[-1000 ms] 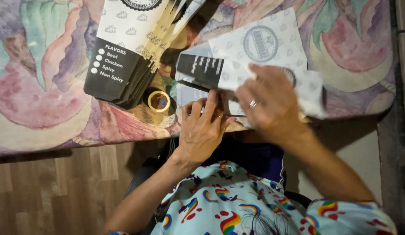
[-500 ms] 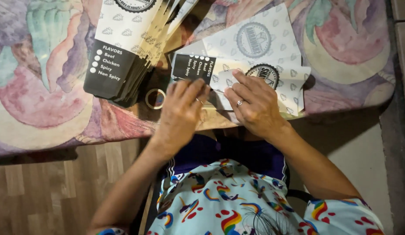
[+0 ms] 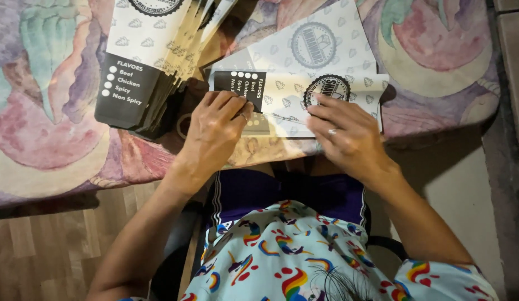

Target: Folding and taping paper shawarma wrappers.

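A white paper bag (image 3: 281,97) with a black printed end and a round black stamp lies flat at the table's near edge. My left hand (image 3: 215,131) presses on its black end with the fingers curled over it. My right hand (image 3: 348,134), with a ring on one finger, lies flat on the bag's white part below the round stamp. A second flat sheet of the same white paper (image 3: 320,47) sits under it, further from me.
A fanned stack of the same white and black paper bags (image 3: 150,61) lies to the left on the colourful patterned tablecloth (image 3: 42,117). A roll of tape (image 3: 184,127) peeks out beside my left hand. Wooden floor (image 3: 42,251) shows below left.
Both hands moved up and apart over the bag. The bag now lies flatter and more spread out, its black end shifted right and turned, covering most of the tape roll.
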